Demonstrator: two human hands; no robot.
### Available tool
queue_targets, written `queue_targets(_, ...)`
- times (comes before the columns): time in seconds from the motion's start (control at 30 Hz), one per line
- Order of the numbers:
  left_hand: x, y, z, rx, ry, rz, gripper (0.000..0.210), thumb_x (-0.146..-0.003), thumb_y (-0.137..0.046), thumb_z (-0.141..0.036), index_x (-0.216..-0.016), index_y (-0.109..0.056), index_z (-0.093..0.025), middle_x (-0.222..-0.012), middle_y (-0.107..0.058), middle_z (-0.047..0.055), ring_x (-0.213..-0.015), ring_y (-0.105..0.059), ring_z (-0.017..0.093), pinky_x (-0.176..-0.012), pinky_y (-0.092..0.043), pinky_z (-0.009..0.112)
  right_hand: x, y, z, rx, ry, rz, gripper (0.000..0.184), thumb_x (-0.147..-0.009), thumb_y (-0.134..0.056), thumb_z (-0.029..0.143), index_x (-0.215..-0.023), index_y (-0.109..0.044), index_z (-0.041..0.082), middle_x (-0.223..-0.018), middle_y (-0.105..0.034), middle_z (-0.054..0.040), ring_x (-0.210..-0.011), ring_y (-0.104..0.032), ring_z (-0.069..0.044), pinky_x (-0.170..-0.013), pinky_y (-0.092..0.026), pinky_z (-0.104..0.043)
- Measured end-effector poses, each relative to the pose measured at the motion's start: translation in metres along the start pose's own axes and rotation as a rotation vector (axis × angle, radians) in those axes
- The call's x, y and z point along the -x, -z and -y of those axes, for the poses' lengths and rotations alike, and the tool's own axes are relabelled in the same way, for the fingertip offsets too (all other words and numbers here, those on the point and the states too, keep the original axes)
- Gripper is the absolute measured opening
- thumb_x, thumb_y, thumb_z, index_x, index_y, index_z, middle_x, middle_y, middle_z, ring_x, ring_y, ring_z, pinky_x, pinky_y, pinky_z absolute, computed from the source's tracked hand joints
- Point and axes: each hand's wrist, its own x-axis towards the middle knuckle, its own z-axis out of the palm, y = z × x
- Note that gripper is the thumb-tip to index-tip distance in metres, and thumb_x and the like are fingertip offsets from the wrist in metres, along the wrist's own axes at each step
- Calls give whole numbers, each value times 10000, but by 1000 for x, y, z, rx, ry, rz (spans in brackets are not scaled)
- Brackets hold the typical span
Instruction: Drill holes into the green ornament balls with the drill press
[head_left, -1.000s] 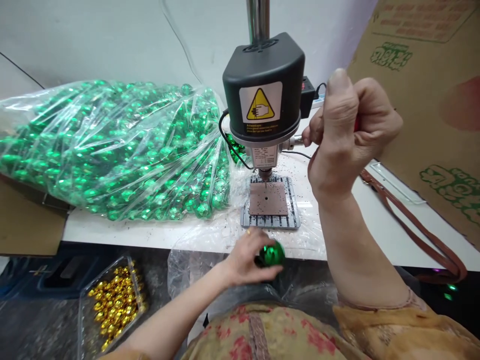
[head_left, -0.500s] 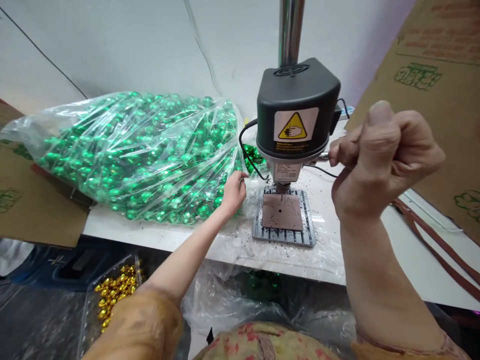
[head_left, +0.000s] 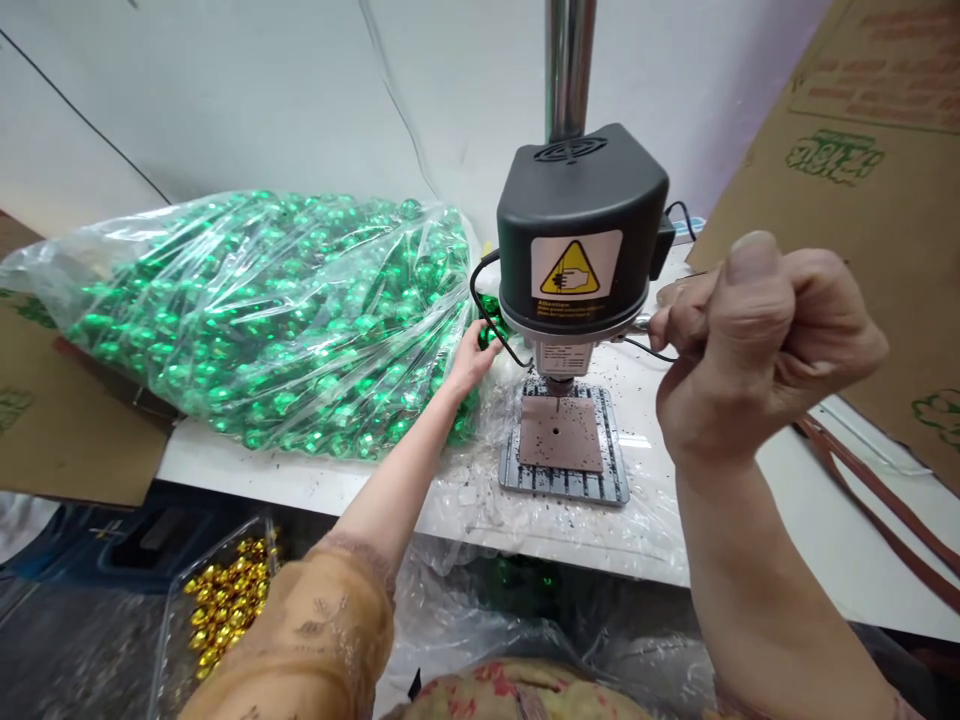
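Note:
A small black drill press (head_left: pixel 581 235) stands on the white table, its bit above a brown square plate (head_left: pixel 570 435) with a hole in its middle. My right hand (head_left: pixel 765 340) is closed in a fist around the drill press's metal lever (head_left: pixel 641 322), which is mostly hidden by the fingers. My left hand (head_left: pixel 474 358) reaches to the mouth of a large clear plastic bag (head_left: pixel 300 320) full of shiny green faceted balls. Its thumb and fingers are apart beside loose green balls (head_left: pixel 491 312); the fingertips are partly hidden.
The plate lies on the slotted metal base (head_left: pixel 611 480), with dark shavings around it. Gold balls (head_left: pixel 225 605) fill a clear tray at lower left. Cardboard boxes (head_left: pixel 847 260) flank the table (head_left: pixel 262 475). A black cable curves beside the drill, and a brown strap (head_left: pixel 877 500) lies at right.
My left hand has moved further away from me, in among the green balls by the bag's mouth. My right hand stays on the lever. The view has shifted slightly.

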Motion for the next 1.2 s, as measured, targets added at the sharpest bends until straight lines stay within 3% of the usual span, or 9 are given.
queue_targets(0.1, 33, 21, -20, 259, 140, -18, 367, -875, -690, -397, -1198, -664, -223, -1019, -689, 42, -887, -644, 170, -762, -566, 288, 1, 0, 0, -22, -2, -7, 462, -930, -612, 299, -592, -313, 201, -533, -283, 74, -469, -401, -17, -492, -300, -274)
queue_targets(0.23, 80, 38, -53, 602, 259, -19, 431, -862, -723, -448, -1237, -636, -253, -1093, -691, 33, -890, -681, 154, -753, -572, 267, 1, 1, 0, 4, -31, -8, 476, -928, -619, 343, -583, -323, 201, -533, -288, 70, -477, -416, -22, -491, -293, -276)
queue_targets(0.43, 120, 38, -85, 849, 432, 47, 536, -836, -771, -548, -1230, -588, -234, -1045, -728, 64, -859, -735, 199, -761, -604, 326, -1, 1, -1, -44, -23, 13, 442, -923, -620, 328, -591, -354, 206, -518, -279, 84, -450, -366, -20, -471, -254, -273)
queue_targets(0.63, 134, 17, -87, 732, 447, 102, 618, -746, -860, -470, -1222, -573, -201, -960, -705, 35, -682, -693, 144, -599, -542, 256, -1, 2, -3, -53, -23, 37, 436, -924, -616, 353, -615, -334, 233, -518, -286, 86, -442, -338, -47, -464, -264, -293)
queue_targets(0.77, 135, 2, -79, 541, 393, 62, 626, -697, -891, -456, -1164, -571, -189, -1003, -688, 40, -747, -677, 138, -585, -515, 224, -1, 2, -1, 7, -70, 67, 464, -932, -581, 448, -611, -306, 255, -525, -270, 60, -463, -322, -101, -478, -307, -335)
queue_targets(0.87, 132, -4, -73, 459, 357, 141, 622, -726, -867, -480, -1204, -598, -186, -1050, -694, 56, -809, -653, 140, -632, -536, 235, -1, 1, -1, 65, -89, 62, 494, -926, -567, 508, -606, -286, 258, -524, -277, 56, -472, -326, -107, -485, -331, -340)
queue_targets(1.0, 128, -11, -63, 420, 320, 244, 642, -756, -833, -530, -1256, -609, -196, -1069, -702, 65, -808, -636, 150, -636, -539, 258, -1, 0, -2, 0, -39, 34, 479, -917, -611, 450, -602, -308, 253, -511, -287, 79, -436, -335, -74, -458, -313, -313)
queue_targets(1.2, 124, -21, -54, 335, 264, 289, 629, -791, -798, -549, -1269, -605, -189, -1049, -700, 64, -786, -625, 149, -626, -509, 256, -1, 0, 2, 7, -31, 53, 454, -936, -592, 372, -608, -308, 239, -520, -287, 87, -429, -356, -48, -469, -310, -281)
